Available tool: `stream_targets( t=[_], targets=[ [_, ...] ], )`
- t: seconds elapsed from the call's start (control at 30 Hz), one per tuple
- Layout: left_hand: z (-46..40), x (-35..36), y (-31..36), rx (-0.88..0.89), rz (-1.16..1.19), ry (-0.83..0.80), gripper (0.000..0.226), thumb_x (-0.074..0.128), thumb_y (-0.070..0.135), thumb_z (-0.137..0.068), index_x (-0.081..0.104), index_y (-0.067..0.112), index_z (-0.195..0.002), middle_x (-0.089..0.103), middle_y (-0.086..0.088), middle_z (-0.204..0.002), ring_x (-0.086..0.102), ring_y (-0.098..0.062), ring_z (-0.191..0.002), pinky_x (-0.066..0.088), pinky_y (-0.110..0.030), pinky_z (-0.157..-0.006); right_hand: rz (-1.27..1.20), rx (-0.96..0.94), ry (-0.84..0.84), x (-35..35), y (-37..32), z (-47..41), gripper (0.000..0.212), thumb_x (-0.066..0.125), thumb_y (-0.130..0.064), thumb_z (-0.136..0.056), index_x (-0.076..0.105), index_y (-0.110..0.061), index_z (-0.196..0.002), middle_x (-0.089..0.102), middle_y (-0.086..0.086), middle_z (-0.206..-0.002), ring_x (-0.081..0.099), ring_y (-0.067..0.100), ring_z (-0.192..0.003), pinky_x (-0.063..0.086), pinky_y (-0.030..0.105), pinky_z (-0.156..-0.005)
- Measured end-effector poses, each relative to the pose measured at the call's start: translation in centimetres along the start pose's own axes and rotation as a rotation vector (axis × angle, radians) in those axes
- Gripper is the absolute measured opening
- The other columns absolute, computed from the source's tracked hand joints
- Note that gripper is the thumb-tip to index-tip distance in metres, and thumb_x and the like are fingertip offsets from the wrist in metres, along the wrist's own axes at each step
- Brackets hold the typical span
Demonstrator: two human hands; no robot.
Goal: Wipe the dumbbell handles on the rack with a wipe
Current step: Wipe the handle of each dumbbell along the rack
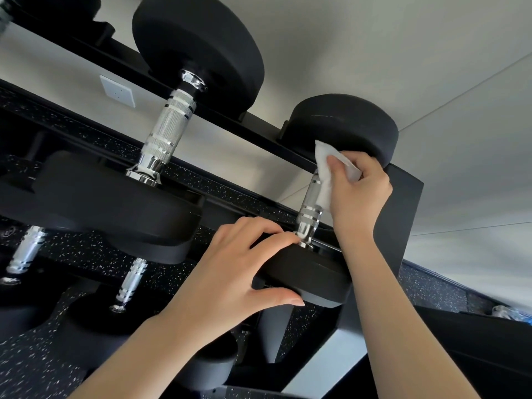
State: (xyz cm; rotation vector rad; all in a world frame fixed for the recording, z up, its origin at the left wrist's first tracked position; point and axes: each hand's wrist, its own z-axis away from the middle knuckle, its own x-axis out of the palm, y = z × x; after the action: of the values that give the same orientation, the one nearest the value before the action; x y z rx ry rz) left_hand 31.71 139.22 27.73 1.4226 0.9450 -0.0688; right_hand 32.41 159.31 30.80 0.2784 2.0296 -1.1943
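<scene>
Far left, lower tier: two knurled chrome handles (27, 250) show between dark weight heads, partly in shadow. Upper tier of the black rack (403, 214): a large dumbbell (169, 125) lies across the rails, handle bare. A white wall socket (117, 91) sits behind the rack.

Left hand (230, 280): grip curled round the near head of the small dumbbell (309, 276), fingers over its top edge beside the chrome collar, thumb under the rim.

Right hand (357, 191): grip pinching a white wipe (324, 165), thumb on top, pressing it against the upper part of the small dumbbell's handle (309, 208). The wipe appears to wrap partway round the handle; its far side is hidden. Lower knurling is exposed. Speckled floor (34, 358) below.
</scene>
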Motion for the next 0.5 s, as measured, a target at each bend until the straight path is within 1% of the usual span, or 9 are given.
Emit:
stream_targets(
  t=[0.07, 0.13, 0.2, 0.27, 0.3, 0.33, 0.37, 0.4, 0.5],
  targets=[
    [0.0, 0.0, 0.0, -0.001, 0.006, 0.001, 0.061, 0.054, 0.069, -0.076, 0.046, 0.038, -0.128, 0.044, 0.02, -0.121, 0.037, 0.002, -0.115, 0.021, -0.018, -0.101, 0.01, -0.007, -0.041, -0.2, 0.2, 0.0, 0.007, 0.066, -0.018, -0.083, 0.071, -0.016, -0.088, 0.065, 0.0, -0.092, 0.051, 0.003, -0.076, 0.04, 0.008, -0.076],
    [0.1, 0.0, 0.0, -0.004, 0.013, 0.005, 0.061, 0.055, 0.069, -0.076, 0.046, 0.038, -0.128, 0.044, 0.019, -0.121, 0.037, 0.001, -0.115, 0.022, -0.019, -0.101, 0.039, -0.017, -0.089, -0.4, 0.4, 0.1, 0.011, 0.065, -0.017, -0.084, 0.071, -0.016, -0.093, 0.061, -0.001, -0.097, 0.049, 0.005, -0.083, 0.033, -0.002, -0.072],
    [0.1, 0.1, -0.1, -0.01, 0.02, 0.004, 0.061, 0.056, 0.068, -0.075, 0.046, 0.039, -0.128, 0.044, 0.019, -0.121, 0.038, 0.0, -0.116, 0.023, -0.02, -0.1, 0.069, -0.033, -0.138, -0.8, 0.5, 0.1, 0.013, 0.065, -0.018, -0.084, 0.07, -0.017, -0.096, 0.059, -0.003, -0.098, 0.049, 0.004, -0.085, 0.032, -0.003, -0.072],
    [0.0, 0.1, -0.1, -0.006, 0.017, 0.008, 0.061, 0.057, 0.068, -0.075, 0.047, 0.038, -0.128, 0.045, 0.019, -0.121, 0.038, 0.0, -0.115, 0.024, -0.02, -0.1, 0.063, -0.032, -0.193, -1.2, 0.5, -0.1, 0.011, 0.065, -0.017, -0.084, 0.069, -0.019, -0.095, 0.061, -0.005, -0.096, 0.05, 0.002, -0.082, 0.035, 0.002, -0.075],
    [0.0, 0.1, -0.1, -0.005, 0.013, 0.009, 0.061, 0.056, 0.068, -0.076, 0.047, 0.037, -0.128, 0.045, 0.019, -0.121, 0.038, 0.0, -0.116, 0.023, -0.02, -0.1, 0.049, -0.019, -0.223, -1.4, 0.5, -0.3, 0.009, 0.064, -0.017, -0.085, 0.067, -0.021, -0.093, 0.062, -0.01, -0.091, 0.051, 0.0, -0.08, 0.038, 0.007, -0.076],
    [0.0, 0.1, -0.1, -0.005, 0.01, 0.009, 0.061, 0.056, 0.068, -0.076, 0.047, 0.037, -0.128, 0.045, 0.018, -0.121, 0.038, 0.001, -0.116, 0.023, -0.019, -0.1, 0.038, -0.005, -0.25, -1.6, 0.5, -0.3, 0.009, 0.064, -0.017, -0.085, 0.065, -0.023, -0.092, 0.06, -0.016, -0.086, 0.052, -0.004, -0.078, 0.039, 0.007, -0.075],
    [0.0, 0.1, 0.0, -0.007, 0.008, 0.009, 0.061, 0.056, 0.068, -0.076, 0.048, 0.037, -0.128, 0.045, 0.018, -0.121, 0.038, 0.001, -0.117, 0.022, -0.019, -0.101, 0.032, 0.004, -0.272, -1.7, 0.5, -0.4, 0.009, 0.063, -0.016, -0.086, 0.065, -0.023, -0.092, 0.057, -0.022, -0.083, 0.052, -0.008, -0.077, 0.038, 0.004, -0.072],
    [0.0, 0.1, 0.0, -0.009, 0.006, 0.008, 0.061, 0.056, 0.067, -0.075, 0.048, 0.036, -0.128, 0.045, 0.019, -0.121, 0.037, 0.001, -0.117, 0.022, -0.018, -0.101, 0.028, 0.011, -0.288, -1.9, 0.6, -0.4, 0.01, 0.063, -0.016, -0.087, 0.066, -0.021, -0.095, 0.056, -0.023, -0.082, 0.051, -0.01, -0.077, 0.036, 0.0, -0.069],
    [0.0, 0.1, 0.0, -0.015, 0.004, 0.003, 0.061, 0.057, 0.067, -0.075, 0.05, 0.035, -0.127, 0.044, 0.02, -0.121, 0.036, 0.002, -0.118, 0.021, -0.017, -0.102, -0.004, 0.044, -0.339, -2.4, 1.1, -0.1, 0.013, 0.063, -0.016, -0.087, 0.067, -0.018, -0.099, 0.059, -0.016, -0.084, 0.053, -0.009, -0.075, 0.036, -0.001, -0.064]
  ],
)
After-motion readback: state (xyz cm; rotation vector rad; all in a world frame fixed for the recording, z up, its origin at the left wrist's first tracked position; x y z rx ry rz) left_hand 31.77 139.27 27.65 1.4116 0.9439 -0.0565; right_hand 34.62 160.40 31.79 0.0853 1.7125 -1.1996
